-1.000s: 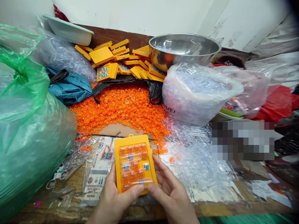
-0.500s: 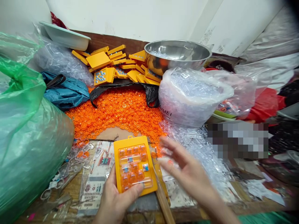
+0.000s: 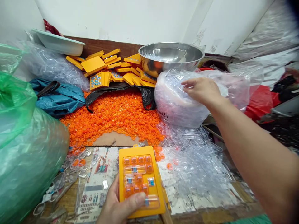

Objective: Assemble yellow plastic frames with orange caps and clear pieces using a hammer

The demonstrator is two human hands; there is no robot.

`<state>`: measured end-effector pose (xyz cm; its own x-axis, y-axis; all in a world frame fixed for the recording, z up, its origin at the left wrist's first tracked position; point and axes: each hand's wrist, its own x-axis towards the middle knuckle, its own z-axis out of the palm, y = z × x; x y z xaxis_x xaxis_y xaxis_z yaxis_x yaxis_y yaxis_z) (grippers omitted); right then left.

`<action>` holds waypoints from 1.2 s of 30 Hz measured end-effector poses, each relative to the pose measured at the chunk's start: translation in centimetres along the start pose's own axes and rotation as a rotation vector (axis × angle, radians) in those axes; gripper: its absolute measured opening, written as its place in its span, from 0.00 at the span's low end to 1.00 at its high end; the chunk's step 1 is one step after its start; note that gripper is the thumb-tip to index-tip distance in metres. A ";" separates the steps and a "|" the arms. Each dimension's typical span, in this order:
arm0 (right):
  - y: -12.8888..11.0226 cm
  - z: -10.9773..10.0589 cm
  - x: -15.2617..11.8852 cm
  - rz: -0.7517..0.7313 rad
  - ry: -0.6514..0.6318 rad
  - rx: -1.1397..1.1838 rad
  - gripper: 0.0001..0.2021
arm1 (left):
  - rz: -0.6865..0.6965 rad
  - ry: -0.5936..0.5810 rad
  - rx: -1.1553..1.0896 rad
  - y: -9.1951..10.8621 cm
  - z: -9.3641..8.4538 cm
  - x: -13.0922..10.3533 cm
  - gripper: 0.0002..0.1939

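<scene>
The right hand (image 3: pixel 202 88), fingers loosely bent, grip impossible to tell, hangs over the bag (image 3: pixel 179 113) of clear pieces (image 3: pixel 174 80), nearer than the left hand (image 3: pixel 116 203) pinching the yellow case (image 3: pixel 137 152), long axis pointing away, above the worktop (image 3: pixel 71 197).

Bright, fairly even indoor light, its source out of view, glints off the shiny silver metal bowl (image 3: pixel 171 63) and clear plastic pieces (image 3: pixel 196 161). Shadows are soft. The wide view stretches and softens towards its edges; the upper right corner darkens.
</scene>
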<state>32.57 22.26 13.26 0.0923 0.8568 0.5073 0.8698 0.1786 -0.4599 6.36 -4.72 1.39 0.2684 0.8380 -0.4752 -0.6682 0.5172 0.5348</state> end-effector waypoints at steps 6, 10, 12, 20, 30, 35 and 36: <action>-0.9 -0.7 -0.5 -0.036 -0.005 -0.147 0.21 | -0.046 0.037 -0.125 -0.2 0.0 0.1 0.49; -3.0 -1.7 -3.4 -0.068 0.286 -0.002 0.15 | -0.042 0.098 -0.120 -0.3 0.1 0.3 0.48; -4.7 -2.0 -7.7 -0.179 0.272 0.141 0.13 | -0.033 0.123 -0.122 -0.2 0.1 0.3 0.47; -7.1 -0.8 -27.1 -0.479 -0.263 0.513 0.22 | 0.035 0.121 -0.080 -0.3 0.5 -0.1 0.32; -7.7 2.0 -30.5 0.009 -0.076 0.736 0.17 | 0.191 0.162 0.035 -1.4 0.8 -0.3 0.27; -8.8 3.6 -31.5 -0.025 0.082 0.717 0.20 | 0.283 0.257 0.054 -1.7 1.6 -0.7 0.27; -8.8 3.7 -31.7 -0.037 0.094 0.706 0.21 | 0.295 0.276 0.060 -1.7 1.7 -0.8 0.27</action>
<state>20.21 -4.62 -1.49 0.1375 0.8045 0.5778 0.3541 0.5049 -0.7872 8.45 -5.96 2.07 -0.1309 0.8779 -0.4607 -0.6444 0.2778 0.7124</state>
